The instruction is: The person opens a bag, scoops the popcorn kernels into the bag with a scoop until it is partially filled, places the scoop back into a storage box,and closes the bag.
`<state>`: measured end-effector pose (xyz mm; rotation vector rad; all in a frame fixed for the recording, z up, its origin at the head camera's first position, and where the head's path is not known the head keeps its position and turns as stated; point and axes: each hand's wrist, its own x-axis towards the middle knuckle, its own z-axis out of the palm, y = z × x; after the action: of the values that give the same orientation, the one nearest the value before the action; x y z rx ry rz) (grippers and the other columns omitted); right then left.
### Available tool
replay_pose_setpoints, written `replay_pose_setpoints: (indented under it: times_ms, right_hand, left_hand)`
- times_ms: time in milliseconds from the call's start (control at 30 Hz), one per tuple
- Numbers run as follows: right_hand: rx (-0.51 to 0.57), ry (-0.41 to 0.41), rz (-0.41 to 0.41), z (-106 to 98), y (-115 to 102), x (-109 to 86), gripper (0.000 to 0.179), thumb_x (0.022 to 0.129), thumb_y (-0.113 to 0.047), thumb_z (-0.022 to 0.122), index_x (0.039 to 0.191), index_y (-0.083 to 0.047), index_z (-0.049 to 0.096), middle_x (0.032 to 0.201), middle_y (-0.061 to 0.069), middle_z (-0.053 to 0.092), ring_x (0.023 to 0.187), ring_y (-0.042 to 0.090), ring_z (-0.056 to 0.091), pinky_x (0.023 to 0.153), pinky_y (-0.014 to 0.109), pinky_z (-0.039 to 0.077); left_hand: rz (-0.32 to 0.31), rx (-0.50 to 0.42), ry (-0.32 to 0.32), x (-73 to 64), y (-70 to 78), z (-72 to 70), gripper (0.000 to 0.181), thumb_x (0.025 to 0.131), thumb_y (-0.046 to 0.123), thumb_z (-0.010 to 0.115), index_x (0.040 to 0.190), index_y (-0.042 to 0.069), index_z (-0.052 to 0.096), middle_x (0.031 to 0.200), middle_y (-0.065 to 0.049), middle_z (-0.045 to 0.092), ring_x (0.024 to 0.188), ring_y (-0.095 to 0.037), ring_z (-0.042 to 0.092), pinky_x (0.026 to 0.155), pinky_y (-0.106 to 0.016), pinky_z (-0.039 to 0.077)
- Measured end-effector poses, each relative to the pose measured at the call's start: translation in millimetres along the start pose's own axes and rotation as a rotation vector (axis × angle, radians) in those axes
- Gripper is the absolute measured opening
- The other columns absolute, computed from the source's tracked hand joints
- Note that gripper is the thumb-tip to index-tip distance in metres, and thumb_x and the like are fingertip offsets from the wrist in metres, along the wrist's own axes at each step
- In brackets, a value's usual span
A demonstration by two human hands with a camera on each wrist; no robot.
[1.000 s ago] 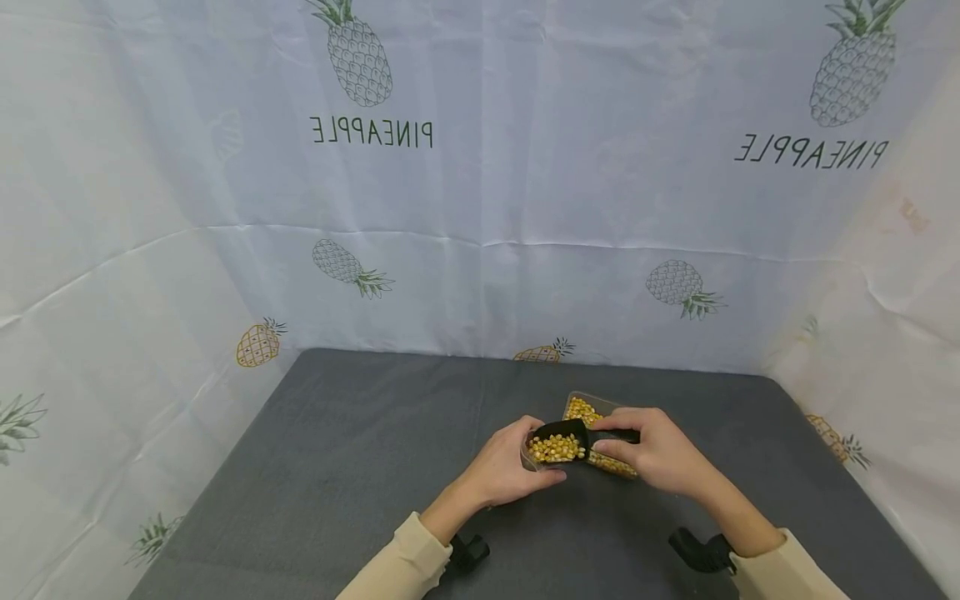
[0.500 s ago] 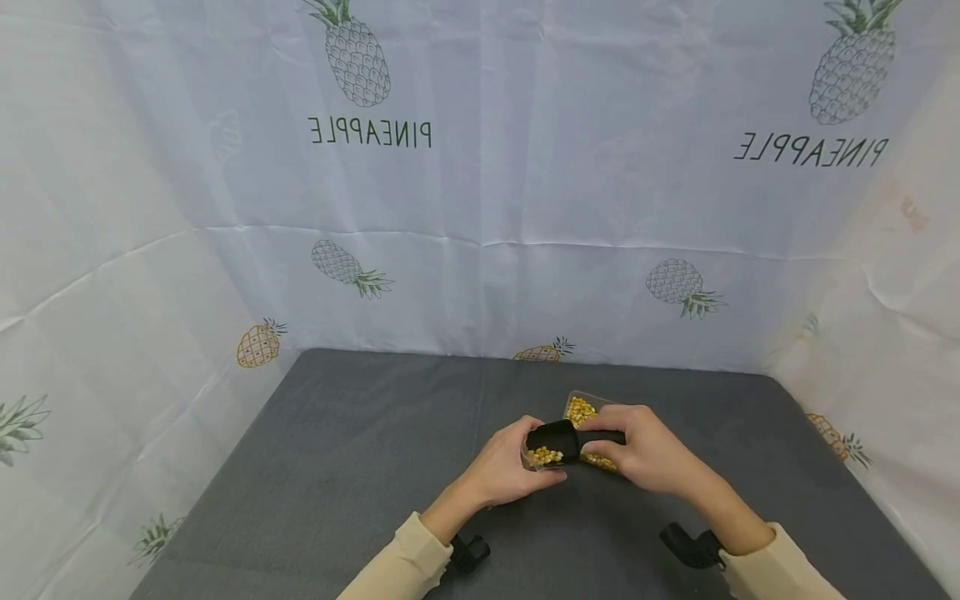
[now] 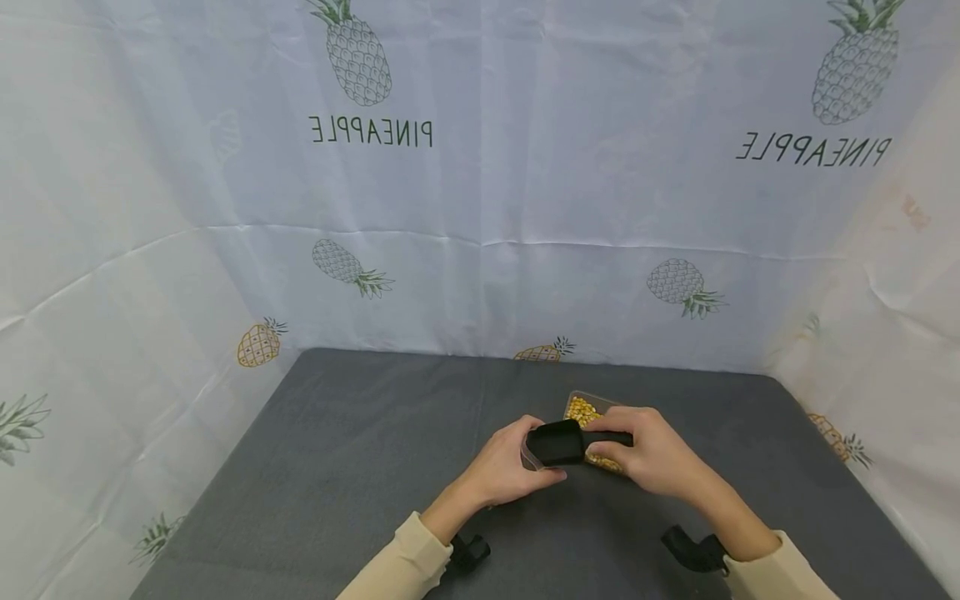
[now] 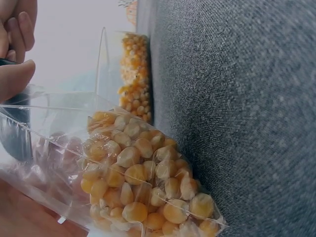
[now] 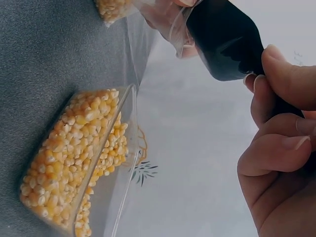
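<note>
The far side is covered by a pineapple-printed curtain (image 3: pixel 480 183), below which a grey table (image 3: pixel 360 433) is set. Right of the table's middle, a clear box (image 5: pixel 106 192) is rested. Left of it, a smaller clear container (image 4: pixel 64 113) is gripped by the left hand's (image 3: pixel 506 467) curled fingers. At its mouth, a black scoop (image 3: pixel 556 442) is held, its handle pinched by the right hand (image 3: pixel 651 450). Corn kernels (image 4: pixel 136 173) are held in both box and container.

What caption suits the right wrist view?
Right hand grips a black plastic scoop at a clear plastic container, near a clear rectangular box of yellow corn kernels.
</note>
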<state>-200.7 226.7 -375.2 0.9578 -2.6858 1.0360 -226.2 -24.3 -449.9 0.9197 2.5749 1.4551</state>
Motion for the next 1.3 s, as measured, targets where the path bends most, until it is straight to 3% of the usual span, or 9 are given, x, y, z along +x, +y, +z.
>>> replay_pose_setpoints:
  times_ms: [233, 467, 700, 833, 967, 1067, 1300]
  right_hand:
    - [0.036, 0.034, 0.016, -1.6, 5.6, -9.1, 0.022, 0.094, -0.017, 0.074, 0.114, -0.008, 0.076, 0.102, 0.002, 0.072, 0.083, 0.008, 0.064, 0.066, 0.03, 0.052]
    - [0.095, 0.05, 0.124, -5.7, 8.7, -18.0, 0.024, 0.094, -0.019, 0.074, 0.116, -0.01, 0.076, 0.108, 0.005, 0.071, 0.09, 0.012, 0.066, 0.068, 0.032, 0.054]
    - [0.132, 0.083, 0.163, -8.3, 12.5, -25.6, 0.026, 0.094, -0.018, 0.074, 0.118, -0.008, 0.075, 0.11, 0.005, 0.071, 0.093, 0.016, 0.066, 0.068, 0.032, 0.054]
    - [0.111, 0.11, 0.211, -10.3, 13.4, -29.7, 0.027, 0.094, -0.018, 0.074, 0.119, -0.007, 0.075, 0.117, 0.012, 0.07, 0.107, 0.035, 0.065, 0.081, 0.048, 0.056]
    - [0.087, 0.133, 0.26, -12.3, 16.6, -33.6, 0.029, 0.095, -0.019, 0.074, 0.12, -0.005, 0.074, 0.126, 0.021, 0.066, 0.126, 0.052, 0.052, 0.094, 0.07, 0.045]
    - [0.093, 0.136, 0.284, -13.8, 20.7, -36.6, 0.03, 0.096, -0.018, 0.073, 0.122, -0.004, 0.073, 0.13, 0.025, 0.063, 0.126, 0.053, 0.051, 0.094, 0.071, 0.044]
    - [0.068, 0.143, 0.308, -16.6, 29.4, -40.8, 0.031, 0.097, -0.02, 0.072, 0.124, -0.006, 0.072, 0.13, 0.022, 0.064, 0.122, 0.05, 0.055, 0.092, 0.069, 0.046]
  left_hand:
    - [0.001, -0.005, -0.01, 0.1, -1.7, 0.3, 0.056, 0.086, 0.039, 0.082, 0.13, 0.014, 0.057, 0.102, 0.008, 0.061, 0.082, -0.003, 0.058, 0.074, -0.024, 0.053]
    - [-0.003, 0.01, -0.002, 0.0, -2.1, 1.3, 0.058, 0.086, 0.037, 0.082, 0.131, 0.012, 0.057, 0.101, 0.008, 0.06, 0.083, -0.003, 0.057, 0.075, -0.024, 0.053]
    - [0.005, 0.004, -0.009, -0.6, -1.7, 0.3, 0.056, 0.087, 0.038, 0.08, 0.131, 0.013, 0.057, 0.098, 0.009, 0.057, 0.083, -0.003, 0.056, 0.077, -0.024, 0.054]
    - [0.009, 0.0, -0.015, -0.8, -1.9, -0.9, 0.054, 0.09, 0.04, 0.078, 0.131, 0.014, 0.056, 0.098, 0.007, 0.056, 0.084, -0.003, 0.056, 0.078, -0.025, 0.054]
    - [0.018, -0.009, -0.005, -0.6, -1.8, -1.8, 0.053, 0.091, 0.04, 0.077, 0.13, 0.011, 0.057, 0.1, -0.004, 0.06, 0.085, -0.004, 0.056, 0.079, -0.026, 0.054]
    - [0.013, -0.023, 0.005, -0.7, -1.3, -2.3, 0.054, 0.091, 0.039, 0.077, 0.131, 0.008, 0.057, 0.102, -0.009, 0.061, 0.086, -0.005, 0.056, 0.08, -0.027, 0.054]
    - [0.001, -0.039, 0.034, -0.6, 1.0, -4.5, 0.051, 0.091, 0.038, 0.078, 0.129, 0.011, 0.058, 0.099, -0.008, 0.061, 0.086, -0.005, 0.058, 0.081, -0.028, 0.055]
